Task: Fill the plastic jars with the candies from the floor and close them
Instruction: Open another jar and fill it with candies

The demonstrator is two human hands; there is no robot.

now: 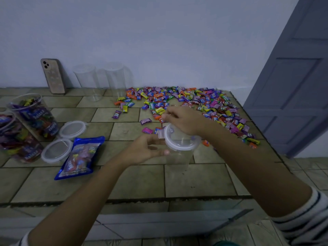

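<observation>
Candies (186, 102) lie in a big, bright heap on the tiled floor (195, 180), close to the wall (159, 41). A few have slid away from the heap and lie alone.

In the middle, a clear jar (178, 160) stands on the floor just in front of the heap. It looks empty, and its lid (179, 145) sits on top. The left hand (147, 148) holds the jar near the top, with the thumb on the side and the fingers up by a clip on the lid. The right hand (184, 121) is over the far edge of the lid with its fingers bent in. I cannot tell if it is gripping the lid or pinching something small.

On the left stand two full jars (33, 116), packed with candies and with no lids on. Two loose lids (72, 129) lie flat beside them. A blue bag (80, 157) of sweets lies next to the lids.

At the back, two empty jars (88, 82) stand by the wall, and a phone (53, 75) leans on the wall to their left. A grey door (292, 86) is on the right.
</observation>
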